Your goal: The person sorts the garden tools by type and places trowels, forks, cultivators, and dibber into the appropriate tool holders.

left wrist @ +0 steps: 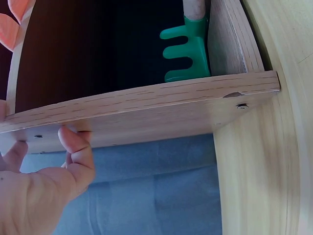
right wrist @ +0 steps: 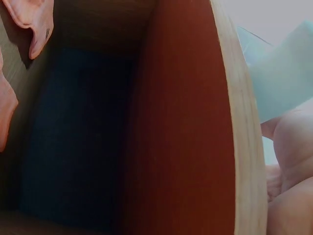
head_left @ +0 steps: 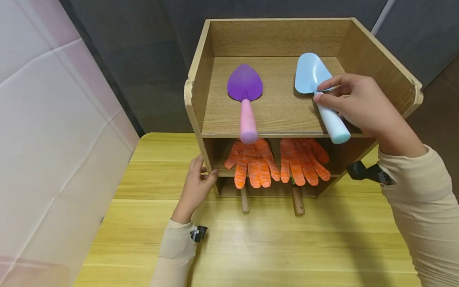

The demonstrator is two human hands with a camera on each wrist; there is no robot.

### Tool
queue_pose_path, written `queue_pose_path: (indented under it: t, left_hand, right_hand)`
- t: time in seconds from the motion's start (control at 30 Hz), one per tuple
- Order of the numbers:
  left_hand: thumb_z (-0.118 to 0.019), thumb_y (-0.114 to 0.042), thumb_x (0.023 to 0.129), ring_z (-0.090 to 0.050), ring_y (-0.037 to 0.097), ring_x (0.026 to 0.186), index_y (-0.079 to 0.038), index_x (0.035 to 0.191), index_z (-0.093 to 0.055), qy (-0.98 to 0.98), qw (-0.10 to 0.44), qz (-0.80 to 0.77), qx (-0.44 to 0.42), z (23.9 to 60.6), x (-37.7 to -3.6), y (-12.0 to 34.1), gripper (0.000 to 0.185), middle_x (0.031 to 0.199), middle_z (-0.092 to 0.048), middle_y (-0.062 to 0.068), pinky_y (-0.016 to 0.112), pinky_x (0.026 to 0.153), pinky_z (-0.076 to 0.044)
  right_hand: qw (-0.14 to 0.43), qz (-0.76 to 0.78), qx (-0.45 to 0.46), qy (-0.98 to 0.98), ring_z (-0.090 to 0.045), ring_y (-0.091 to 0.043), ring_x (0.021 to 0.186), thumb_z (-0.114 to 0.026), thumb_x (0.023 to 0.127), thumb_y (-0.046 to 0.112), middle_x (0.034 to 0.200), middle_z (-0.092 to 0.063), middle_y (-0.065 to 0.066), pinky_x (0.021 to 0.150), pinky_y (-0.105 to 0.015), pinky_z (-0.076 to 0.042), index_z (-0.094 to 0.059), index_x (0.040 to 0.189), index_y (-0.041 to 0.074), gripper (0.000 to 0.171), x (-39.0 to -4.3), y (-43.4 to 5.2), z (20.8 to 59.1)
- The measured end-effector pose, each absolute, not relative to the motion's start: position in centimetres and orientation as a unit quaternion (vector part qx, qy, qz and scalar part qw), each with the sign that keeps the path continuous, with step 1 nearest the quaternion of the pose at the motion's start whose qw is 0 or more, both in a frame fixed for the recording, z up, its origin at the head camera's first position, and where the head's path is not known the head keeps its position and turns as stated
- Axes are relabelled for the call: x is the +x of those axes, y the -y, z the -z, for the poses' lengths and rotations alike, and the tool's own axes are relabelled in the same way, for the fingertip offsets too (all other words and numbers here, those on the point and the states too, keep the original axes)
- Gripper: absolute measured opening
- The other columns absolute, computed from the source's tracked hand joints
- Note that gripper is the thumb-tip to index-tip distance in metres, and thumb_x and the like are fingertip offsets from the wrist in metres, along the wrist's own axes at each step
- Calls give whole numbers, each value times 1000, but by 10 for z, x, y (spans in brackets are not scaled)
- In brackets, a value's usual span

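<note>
Wooden shelf (head_left: 279,111) front edge, right hand (head_left: 362,105) pinching blue trowel (head_left: 317,85), left hand (head_left: 195,185) gripping side panel (head_left: 195,119)

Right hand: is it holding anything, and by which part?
The right hand pinches the blue trowel at the neck, where blade meets handle.

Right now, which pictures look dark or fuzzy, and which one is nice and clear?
Head view: bright and sharp, with soft shadows under the purple trowel and blue trowel. Left wrist view: the shelf edge is sharp, but the inside is nearly black around the green rake. Right wrist view: dim and blurry, too close to the shelf.
</note>
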State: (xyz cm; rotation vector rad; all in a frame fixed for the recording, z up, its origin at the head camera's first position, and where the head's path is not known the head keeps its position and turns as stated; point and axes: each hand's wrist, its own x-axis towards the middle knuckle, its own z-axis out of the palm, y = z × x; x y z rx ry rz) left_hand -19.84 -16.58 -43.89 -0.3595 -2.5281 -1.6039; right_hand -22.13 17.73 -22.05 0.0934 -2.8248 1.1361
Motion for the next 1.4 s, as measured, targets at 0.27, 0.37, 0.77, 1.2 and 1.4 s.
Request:
queue_pose_path:
  t: [0.27, 0.37, 0.77, 1.2, 1.4]
  left_hand:
    - [-57, -16, 93, -58, 33, 105, -19, 148, -34, 840, 64, 526, -114, 438, -199, 165, 60, 135, -41, 19, 42, 82, -55]
    - [-56, -16, 93, -57, 33, 106, -20, 148, -34, 839, 62, 528, -113, 439, -200, 165, 59, 135, -42, 18, 42, 82, -55]
    - [-53, -18, 94, -53, 35, 110, -17, 148, -32, 836, 46, 534, -117, 439, -198, 168, 57, 137, -43, 17, 44, 81, -54]
    - [-50, -13, 95, -50, 35, 111, -14, 149, -30, 838, 61, 527, -125, 435, -203, 160, 57, 136, -39, 21, 43, 84, -50]
    - [-51, -17, 99, -45, 37, 119, -12, 152, -23, 850, 85, 498, -149, 436, -193, 162, 60, 137, -36, 22, 50, 92, -44]
  right_hand:
    - [53, -314, 37, 947, -53, -6, 66, -63, 89, 41, 90, -65, -2, 55, -22, -43, -66, 114, 8, 41, -222, -173, 216]
    - [52, -298, 33, 952, -53, -9, 70, -62, 89, 42, 95, -66, -6, 56, -23, -42, -67, 115, 9, 42, -224, -171, 215]
    - [52, -312, 40, 948, -54, -8, 63, -59, 92, 41, 91, -62, -9, 53, -24, -44, -67, 114, 8, 40, -224, -169, 220]
    - [152, -487, 35, 859, -58, -5, 63, -61, 94, 24, 87, -63, 9, 54, -15, -49, -67, 111, 16, 20, -177, -189, 228]
    - [207, -627, 140, 738, -59, -11, 70, -58, 91, -2, 91, -68, -3, 60, -15, -51, -66, 107, -5, 18, -142, -198, 257]
